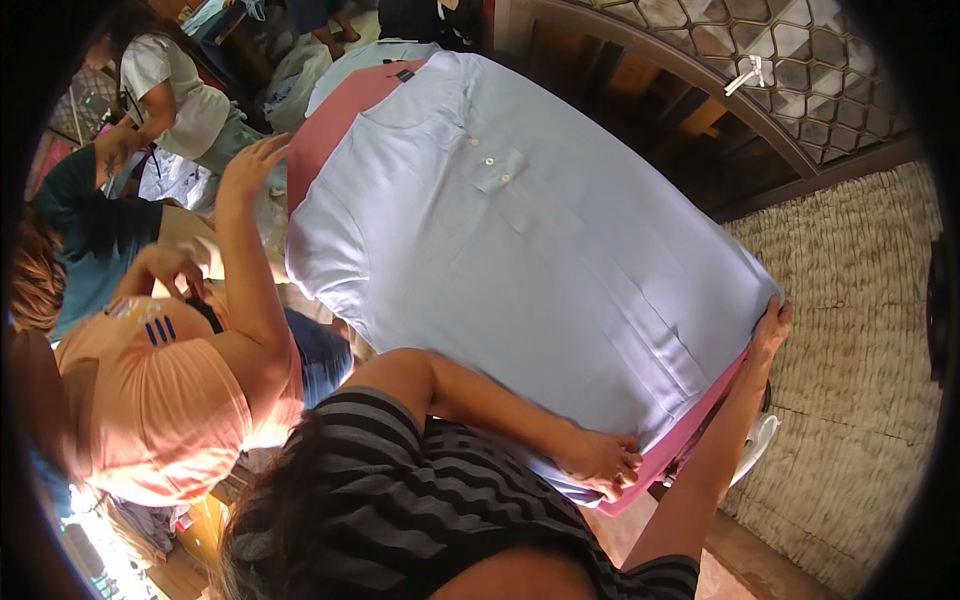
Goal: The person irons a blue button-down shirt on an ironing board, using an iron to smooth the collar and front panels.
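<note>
The left hand (605, 462) is curled around one hem corner of a pale blue shirt (520, 270); the right hand (773, 325) clasps the opposite corner. The smooth, faintly creased fabric lies spread flat over pink cloth (320, 145), small round buttons (490, 161) at its neck. Beyond stand a rough, ridged beige wall (840, 370) and a diamond-latticed grille (850, 95).

A broad work surface (318, 152), covered in pinkish-red cloth, is mostly hidden by a light-blue shirt (520, 270), which is spread over it with its buttoned front facing up. The red cover is left showing beside the shirt's neckline and shoulder, and again as a strip along its hem. Past the neckline, pale-blue cloth (368, 60) is seen; whether it is borne by the surface cannot be told.
</note>
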`<action>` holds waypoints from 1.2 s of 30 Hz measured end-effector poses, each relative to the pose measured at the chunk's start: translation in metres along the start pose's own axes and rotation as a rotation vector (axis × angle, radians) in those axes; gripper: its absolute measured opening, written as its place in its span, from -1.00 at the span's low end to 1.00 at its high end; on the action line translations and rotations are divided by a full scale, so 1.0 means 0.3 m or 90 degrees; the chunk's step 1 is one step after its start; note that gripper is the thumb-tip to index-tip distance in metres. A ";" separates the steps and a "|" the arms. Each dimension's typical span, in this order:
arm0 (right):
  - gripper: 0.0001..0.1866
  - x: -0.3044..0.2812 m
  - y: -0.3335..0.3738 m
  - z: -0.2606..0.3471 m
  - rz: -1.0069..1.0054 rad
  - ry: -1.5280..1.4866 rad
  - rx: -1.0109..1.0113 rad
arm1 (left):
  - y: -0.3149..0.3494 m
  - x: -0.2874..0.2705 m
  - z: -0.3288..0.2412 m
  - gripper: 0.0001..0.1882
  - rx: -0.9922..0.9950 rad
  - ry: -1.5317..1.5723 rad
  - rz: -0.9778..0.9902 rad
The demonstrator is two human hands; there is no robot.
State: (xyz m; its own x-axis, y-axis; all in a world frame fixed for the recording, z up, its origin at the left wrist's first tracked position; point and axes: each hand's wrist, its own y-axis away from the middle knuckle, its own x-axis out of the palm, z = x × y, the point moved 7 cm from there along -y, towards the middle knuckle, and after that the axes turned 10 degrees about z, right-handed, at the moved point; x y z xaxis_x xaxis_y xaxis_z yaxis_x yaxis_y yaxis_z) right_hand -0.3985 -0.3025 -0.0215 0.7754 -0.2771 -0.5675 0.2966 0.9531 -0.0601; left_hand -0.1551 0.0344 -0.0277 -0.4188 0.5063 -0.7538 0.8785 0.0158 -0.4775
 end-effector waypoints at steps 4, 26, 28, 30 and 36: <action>-0.47 -0.037 0.048 0.058 -0.115 0.058 0.054 | -0.054 0.003 -0.030 -0.79 -0.012 0.066 -0.092; -0.66 0.945 0.397 0.942 0.215 -0.070 -0.505 | 1.229 -1.014 0.018 -0.73 -0.889 -0.450 -0.380; -0.72 1.137 0.477 1.044 0.318 -0.055 -0.530 | 1.312 -1.015 0.036 -0.67 -0.981 -0.471 -0.372; -0.74 1.285 0.570 1.151 0.368 -0.058 -0.617 | 1.397 -1.008 0.047 -0.51 -1.062 -0.450 -0.348; -0.75 1.520 0.677 1.263 0.422 0.180 -0.647 | 1.557 -1.054 0.035 -0.43 -1.146 -0.497 -0.358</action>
State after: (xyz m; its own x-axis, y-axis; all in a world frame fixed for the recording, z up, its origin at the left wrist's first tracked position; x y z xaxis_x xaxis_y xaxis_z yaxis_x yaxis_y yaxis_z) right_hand 0.2266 -0.2815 0.0185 0.4261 0.2080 -0.8804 -0.7688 0.5963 -0.2312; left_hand 0.3853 -0.1273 -0.0173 -0.2285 -0.2516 -0.9405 -0.3736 0.9147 -0.1540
